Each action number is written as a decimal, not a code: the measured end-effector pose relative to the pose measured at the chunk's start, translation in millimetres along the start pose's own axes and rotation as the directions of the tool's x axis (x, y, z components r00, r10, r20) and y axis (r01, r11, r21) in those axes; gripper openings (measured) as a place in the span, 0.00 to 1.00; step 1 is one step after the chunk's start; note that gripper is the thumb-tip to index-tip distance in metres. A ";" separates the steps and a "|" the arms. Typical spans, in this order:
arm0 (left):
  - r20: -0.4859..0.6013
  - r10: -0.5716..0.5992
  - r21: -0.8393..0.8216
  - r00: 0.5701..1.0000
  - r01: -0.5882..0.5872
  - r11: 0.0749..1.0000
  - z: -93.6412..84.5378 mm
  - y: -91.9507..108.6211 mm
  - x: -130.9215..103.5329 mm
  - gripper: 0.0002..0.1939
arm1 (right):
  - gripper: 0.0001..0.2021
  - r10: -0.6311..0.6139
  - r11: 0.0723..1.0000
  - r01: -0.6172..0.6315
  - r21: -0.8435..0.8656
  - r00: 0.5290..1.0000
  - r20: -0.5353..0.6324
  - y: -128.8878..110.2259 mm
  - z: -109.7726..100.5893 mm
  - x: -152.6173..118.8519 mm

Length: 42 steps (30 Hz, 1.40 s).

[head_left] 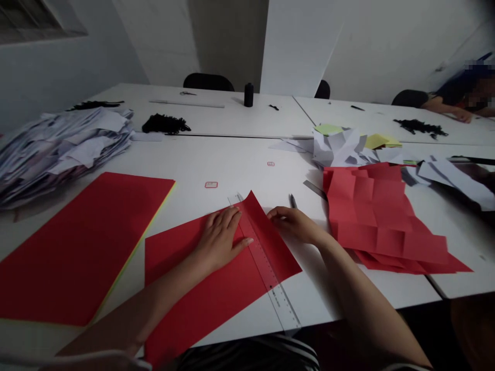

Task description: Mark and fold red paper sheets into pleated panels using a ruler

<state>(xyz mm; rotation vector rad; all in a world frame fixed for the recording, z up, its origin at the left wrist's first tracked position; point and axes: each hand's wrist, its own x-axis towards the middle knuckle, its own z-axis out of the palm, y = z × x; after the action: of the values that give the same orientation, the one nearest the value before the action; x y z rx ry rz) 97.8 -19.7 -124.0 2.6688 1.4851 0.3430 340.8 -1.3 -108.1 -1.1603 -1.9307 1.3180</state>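
Note:
A red sheet of paper (pixel 185 288) lies in front of me with a clear plastic ruler (pixel 266 265) slanting across it. My left hand (pixel 222 239) rests flat on the sheet and the ruler's upper part, thumb spread. To the right of the ruler, the sheet bends upward as a flap. My right hand (pixel 292 221) is at that flap's right edge, its fingers curled against the paper; the fingertips are partly hidden. Just beyond this hand a dark pen (pixel 293 201) sticks out, its lower part hidden.
Left lies a stack of red sheets (pixel 88 247) with a yellow edge, below a heap of papers (pixel 69 149). Creased red sheets (pixel 371 206) and white scraps (pixel 340 147) are on the right. Black yarn (pixel 164 123) lies farther back. Another person's hand (pixel 460 114) rests far right.

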 end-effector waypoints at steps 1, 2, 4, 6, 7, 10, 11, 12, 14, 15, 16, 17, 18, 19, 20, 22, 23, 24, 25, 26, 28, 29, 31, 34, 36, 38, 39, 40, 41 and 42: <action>0.002 -0.002 0.001 1.000 0.002 1.000 -0.2 0.1 -0.1 0.30 | 0.13 -0.047 0.994 0.043 -0.105 0.998 -0.036 0.6 1.4 1.3; 0.003 -0.001 0.001 1.000 0.001 1.000 -0.4 0.2 -0.2 0.30 | 0.14 -0.102 0.972 0.084 -0.219 0.992 -0.070 1.5 2.9 2.9; -0.002 0.003 -0.004 1.000 -0.003 1.000 -0.5 0.3 -0.3 0.30 | 0.15 -0.208 0.895 0.144 -0.422 0.972 -0.109 4.3 5.7 6.2; -0.007 0.000 -0.010 1.000 0.000 1.000 -0.2 0.3 -0.5 0.29 | 0.17 -0.255 0.825 0.154 -0.544 0.960 -0.116 8.5 7.5 8.9; -0.004 -0.005 -0.011 1.000 0.005 1.000 0.0 0.2 -0.6 0.29 | 0.19 -0.254 0.807 0.144 -0.573 0.960 -0.116 10.8 8.0 9.8; 0.010 -0.017 -0.012 1.000 0.017 1.000 0.9 0.1 -0.8 0.30 | 0.22 -0.245 0.782 0.131 -0.609 0.964 -0.108 16.7 7.8 10.3; 0.012 -0.017 -0.012 1.000 0.017 1.000 1.2 0.0 -0.9 0.30 | 0.22 -0.245 0.779 0.134 -0.613 0.964 -0.100 17.8 7.5 10.0; 0.010 -0.016 -0.013 1.000 0.016 1.000 1.6 -0.1 -0.9 0.30 | 0.22 -0.241 0.776 0.135 -0.616 0.966 -0.093 18.5 7.2 9.6; -0.001 -0.012 -0.017 1.000 0.012 1.000 2.3 -0.3 -1.0 0.30 | 0.22 -0.224 0.773 0.125 -0.622 0.971 -0.084 18.3 6.8 8.8; -0.005 -0.009 -0.019 1.000 0.009 1.000 2.6 -0.4 -1.0 0.30 | 0.22 -0.212 0.772 0.115 -0.625 0.974 -0.083 17.6 6.7 8.6; -0.008 -0.007 -0.021 1.000 0.007 1.000 2.9 -0.4 -0.9 0.30 | 0.21 -0.200 0.772 0.102 -0.628 0.976 -0.087 16.7 6.6 8.5; -0.010 -0.006 -0.022 1.000 0.006 1.000 3.1 -0.5 -0.9 0.30 | 0.21 -0.190 0.771 0.092 -0.630 0.978 -0.091 15.7 6.6 8.4; -0.010 -0.006 -0.023 1.000 0.006 1.000 3.3 -0.5 -0.8 0.30 | 0.21 -0.183 0.771 0.087 -0.631 0.979 -0.090 14.8 6.5 8.5; -0.009 -0.007 -0.024 1.000 0.006 1.000 3.5 -0.5 -0.7 0.31 | 0.21 -0.179 0.771 0.085 -0.631 0.980 -0.088 14.1 6.4 8.5; -0.009 -0.007 -0.025 1.000 0.007 1.000 3.6 -0.6 -0.6 0.31 | 0.21 -0.178 0.770 0.085 -0.632 0.980 -0.085 13.6 6.3 8.5; -0.011 -0.007 -0.027 1.000 0.007 1.000 4.0 -0.9 -0.5 0.30 | 0.20 -0.178 0.766 0.087 -0.637 0.981 -0.080 13.6 6.0 8.5; -0.015 -0.005 -0.027 1.000 0.005 1.000 4.3 -1.1 -0.4 0.30 | 0.20 -0.179 0.763 0.087 -0.640 0.981 -0.080 13.9 5.9 8.4; -0.020 -0.003 -0.026 1.000 0.003 1.000 4.7 -1.4 -0.4 0.30 | 0.19 -0.180 0.761 0.087 -0.643 0.980 -0.081 14.5 5.8 8.3; -0.027 0.000 -0.024 1.000 -0.001 1.000 5.1 -1.7 -0.3 0.30 | 0.19 -0.180 0.759 0.085 -0.645 0.980 -0.083 15.1 5.7 8.2; -0.035 0.004 -0.022 0.999 -0.005 1.000 5.5 -2.0 -0.2 0.30 | 0.19 -0.180 0.760 0.084 -0.645 0.980 -0.084 15.7 5.7 8.2; -0.050 0.013 -0.020 0.999 -0.014 1.000 6.1 -2.4 0.0 0.31 | 0.19 -0.180 0.765 0.084 -0.638 0.980 -0.087 16.7 5.5 8.4; -0.053 0.016 -0.020 0.998 -0.017 1.000 6.3 -2.5 0.2 0.31 | 0.20 -0.180 0.768 0.085 -0.635 0.980 -0.087 17.0 5.4 8.5; -0.051 0.017 -0.021 0.999 -0.018 1.000 6.2 -2.3 0.5 0.31 | 0.20 -0.184 0.770 0.090 -0.632 0.979 -0.084 17.3 5.3 8.8; -0.040 0.006 -0.021 0.999 -0.006 1.000 5.6 -1.7 0.8 0.31 | 0.20 -0.187 0.768 0.093 -0.633 0.979 -0.082 17.0 5.2 9.0; -0.035 -0.001 -0.024 0.999 0.000 1.000 5.3 -1.1 0.7 0.31 | 0.20 -0.185 0.767 0.090 -0.635 0.979 -0.084 16.4 5.3 8.9; -0.032 -0.008 -0.027 0.999 0.007 1.000 5.2 -0.6 0.7 0.31 | 0.20 -0.183 0.765 0.089 -0.638 0.980 -0.083 15.6 5.3 8.5; -0.031 -0.011 -0.027 0.999 0.010 1.000 5.2 -0.4 0.8 0.30 | 0.20 -0.180 0.764 0.088 -0.639 0.980 -0.081 15.3 5.3 8.4; -0.028 -0.012 -0.026 1.000 0.012 1.000 5.1 -0.3 0.9 0.30 | 0.20 -0.177 0.763 0.085 -0.641 0.981 -0.080 15.0 5.2 8.2; -0.024 -0.010 -0.026 1.000 0.010 1.000 5.2 -0.3 1.1 0.30 | 0.19 -0.171 0.762 0.081 -0.643 0.982 -0.079 14.9 5.0 8.1; -0.022 -0.005 -0.026 1.000 0.004 1.000 5.2 -0.3 1.3 0.30 | 0.19 -0.165 0.761 0.077 -0.645 0.983 -0.078 15.0 4.7 8.1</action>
<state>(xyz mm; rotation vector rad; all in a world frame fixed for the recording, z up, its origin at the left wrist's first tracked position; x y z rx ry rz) 99.4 -18.1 -128.9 2.6497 1.4824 0.3901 338.4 5.8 -124.1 -1.3477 -2.3881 0.4765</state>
